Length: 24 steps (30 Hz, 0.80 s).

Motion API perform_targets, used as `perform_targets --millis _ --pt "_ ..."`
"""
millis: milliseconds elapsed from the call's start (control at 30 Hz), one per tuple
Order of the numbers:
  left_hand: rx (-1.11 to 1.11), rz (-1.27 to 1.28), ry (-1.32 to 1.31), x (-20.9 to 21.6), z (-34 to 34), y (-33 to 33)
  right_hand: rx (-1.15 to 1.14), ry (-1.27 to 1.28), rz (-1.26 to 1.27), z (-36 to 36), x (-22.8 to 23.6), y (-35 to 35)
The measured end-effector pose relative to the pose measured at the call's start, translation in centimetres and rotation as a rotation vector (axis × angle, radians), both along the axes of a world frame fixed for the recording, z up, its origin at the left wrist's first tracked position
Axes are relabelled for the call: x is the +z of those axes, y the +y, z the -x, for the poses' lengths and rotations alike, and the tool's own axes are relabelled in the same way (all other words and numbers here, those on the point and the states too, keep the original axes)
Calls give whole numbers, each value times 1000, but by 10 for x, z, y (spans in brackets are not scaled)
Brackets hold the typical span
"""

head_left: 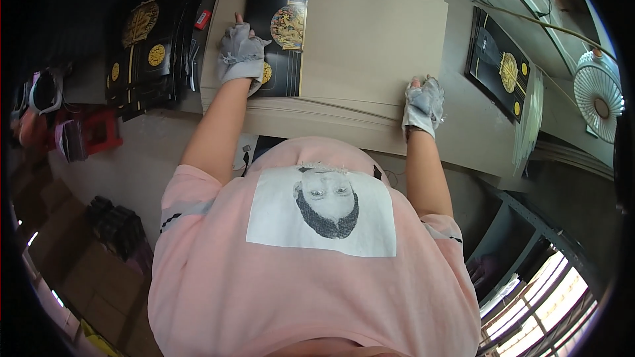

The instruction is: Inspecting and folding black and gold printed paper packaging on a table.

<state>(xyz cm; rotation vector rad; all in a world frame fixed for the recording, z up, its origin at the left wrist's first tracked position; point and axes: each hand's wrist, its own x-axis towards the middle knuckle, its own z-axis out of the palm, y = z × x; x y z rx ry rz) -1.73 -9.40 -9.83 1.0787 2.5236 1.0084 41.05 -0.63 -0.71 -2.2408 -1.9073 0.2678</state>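
Observation:
A stack of large grey cardboard sheets (377, 26) lies on the worktable before me. Along its left part is a glossy black printed sheet (286, 69) with a round gold and coloured emblem. My left hand (241, 53), in a worn whitish fingerless glove, rests on the left edge of the black sheet, its fingers apart. At the lower right corner of the top cardboard, my right hand (424, 100) wears a similar frayed glove. Its fingers are drawn together at the cardboard's edge; the glove hides part of them.
Black printed sheets (135, 53) are piled at the left, with a small red item (203, 20) beside them. Another black printed stack (499, 63) lies at the right. Beyond it hangs a white fan (598, 96). A red stool (99, 129) stands at the left.

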Motion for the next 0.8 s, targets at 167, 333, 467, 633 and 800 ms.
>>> perform_targets --millis 167,333,467,633,800 --pt "-53 262 226 56 -14 -6 -35 -5 412 6 16 34" --pt "-87 284 167 62 -13 -4 -233 496 502 -38 -2 42" --pt "-132 361 180 85 -27 1 -293 418 668 -52 5 41" --pt "-224 505 533 69 -34 -18 -266 571 529 -6 53 19" --pt "-395 225 610 49 -31 -2 264 282 89 -105 -72 74"
